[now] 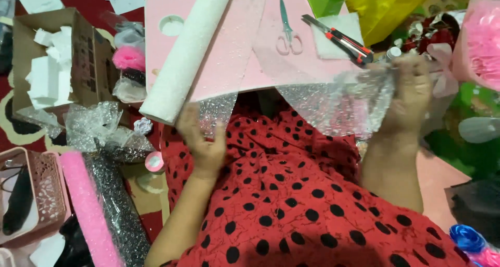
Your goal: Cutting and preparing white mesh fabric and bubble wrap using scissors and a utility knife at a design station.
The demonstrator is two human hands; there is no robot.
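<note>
Glitter mesh (333, 103): frame centre, stretched between both hands. Right hand (411, 90) bunches its right end; left hand (203, 142) pinches its lower-left edge. White roll (187, 48), scissors (288, 30), cutter (341, 38): pink table (229, 64), top.

I observe a floor covered by a dark red carpet (13, 137) with a cream pattern, crowded on all sides with craft clutter. A low pink table (172, 17) stands ahead, a brown cardboard box (83, 53) of white scraps sits at far left, and a pink lattice basket (49, 194) lies at lower left. Lighting appears even and soft; I see no walls or windows.
</note>
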